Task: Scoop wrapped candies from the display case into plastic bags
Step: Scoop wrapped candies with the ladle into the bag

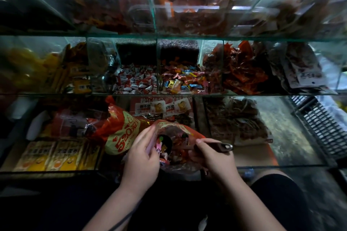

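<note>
A red plastic bag [180,129] hangs open in front of the lowest shelf of the glass display case [169,94]. My left hand [142,155] pinches its left rim and holds the mouth wide. My right hand [212,155] grips the handle of a scoop [223,146], whose bowl is tipped inside the bag over wrapped candies [163,148] of mixed colours. On the middle shelf, one compartment holds red-and-white wrapped candies [137,80] and the one to its right holds multicoloured wrapped candies [184,78].
A large red-and-yellow printed bag [120,131] lies left of the open bag. Yellow packets [56,155] fill the lower left. Dark snack packs [238,118] sit at lower right, red packets [242,69] on the middle shelf, and a black plastic crate [323,124] stands at the right.
</note>
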